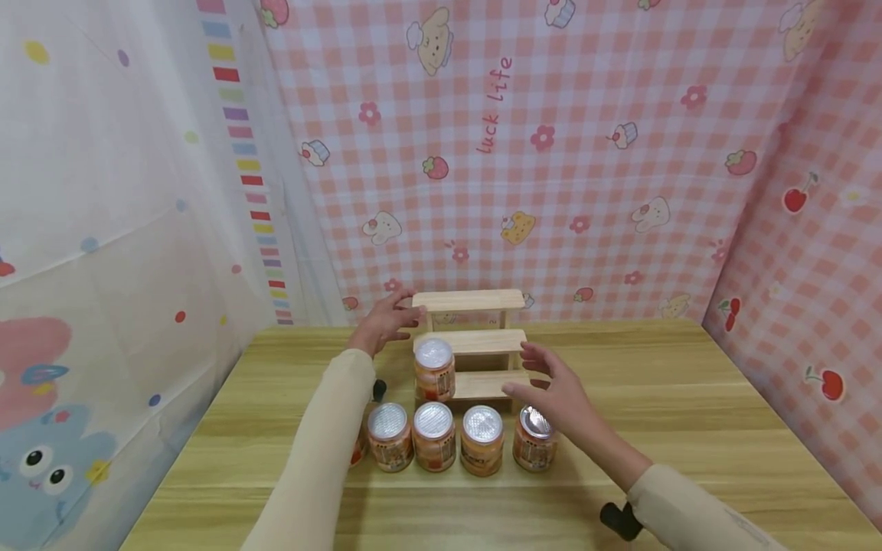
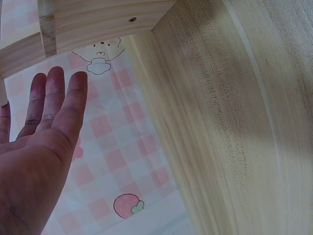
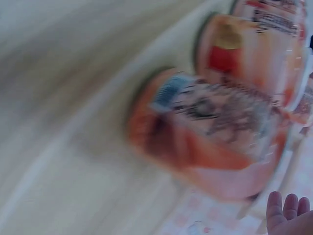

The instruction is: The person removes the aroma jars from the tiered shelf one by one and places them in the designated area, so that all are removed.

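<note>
A small three-tier wooden stand (image 1: 468, 300) stands near the back of the table. My left hand (image 1: 387, 321) is at the left end of its top tier, fingers straight. In the left wrist view, that hand (image 2: 46, 132) has extended fingers below a wooden board. A can with a silver lid (image 1: 435, 375) sits on the stand's lowest tier, at its left. My right hand (image 1: 558, 390) is spread beside the stand's right side, holding nothing. It hovers over the rightmost can (image 1: 535, 444) of the front row. In the right wrist view, its fingers (image 3: 275, 205) show at the lower right corner.
Several orange-labelled cans stand before the stand, among them a left can (image 1: 390, 444), a middle can (image 1: 434, 444) and another can (image 1: 482, 448). My left sleeve (image 1: 310, 451) partly hides one more. A pink checked cloth (image 1: 586, 184) hangs behind the wooden table (image 1: 654, 428).
</note>
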### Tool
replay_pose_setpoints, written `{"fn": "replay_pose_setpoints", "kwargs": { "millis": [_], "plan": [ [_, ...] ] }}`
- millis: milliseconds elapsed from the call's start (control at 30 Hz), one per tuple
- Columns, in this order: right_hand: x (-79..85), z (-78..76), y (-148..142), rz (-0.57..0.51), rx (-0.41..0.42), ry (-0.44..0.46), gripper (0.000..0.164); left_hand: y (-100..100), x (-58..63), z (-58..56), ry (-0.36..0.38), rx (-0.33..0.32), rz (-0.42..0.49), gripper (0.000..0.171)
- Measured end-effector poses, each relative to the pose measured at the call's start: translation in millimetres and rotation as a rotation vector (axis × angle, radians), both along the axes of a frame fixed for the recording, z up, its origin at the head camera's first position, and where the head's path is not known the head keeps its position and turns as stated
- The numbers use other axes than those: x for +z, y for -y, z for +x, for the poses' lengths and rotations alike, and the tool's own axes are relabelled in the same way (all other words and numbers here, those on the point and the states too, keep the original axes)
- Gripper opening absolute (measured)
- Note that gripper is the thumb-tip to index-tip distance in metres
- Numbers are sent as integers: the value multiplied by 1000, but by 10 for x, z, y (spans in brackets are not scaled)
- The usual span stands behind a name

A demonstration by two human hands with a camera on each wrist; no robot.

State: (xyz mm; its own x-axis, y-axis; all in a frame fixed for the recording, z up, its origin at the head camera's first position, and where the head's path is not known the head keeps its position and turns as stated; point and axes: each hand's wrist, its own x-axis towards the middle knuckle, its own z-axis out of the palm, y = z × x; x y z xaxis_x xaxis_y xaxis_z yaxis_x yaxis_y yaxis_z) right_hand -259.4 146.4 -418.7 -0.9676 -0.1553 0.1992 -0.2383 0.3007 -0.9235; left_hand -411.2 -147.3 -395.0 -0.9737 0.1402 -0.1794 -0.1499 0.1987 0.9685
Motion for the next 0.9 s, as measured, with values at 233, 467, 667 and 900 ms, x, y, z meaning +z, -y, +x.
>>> {"fn": "replay_pose_setpoints", "kwargs": {
  "millis": [233,467,667,900],
  "plan": [
    [163,-49,306,-75,7,29,73,3,-9,-3,-9,-6,8,55],
    [173,-80,618,-115,-24,70,73,6,-26,-14,-23,-18,12,55],
    [89,-169,815,-90,-48,78,77,13,-23,-7,-27,-18,4,55],
    [-9,-264,961,-53,-68,93,84,9,-18,2,-17,-20,8,55]
  ]
}}
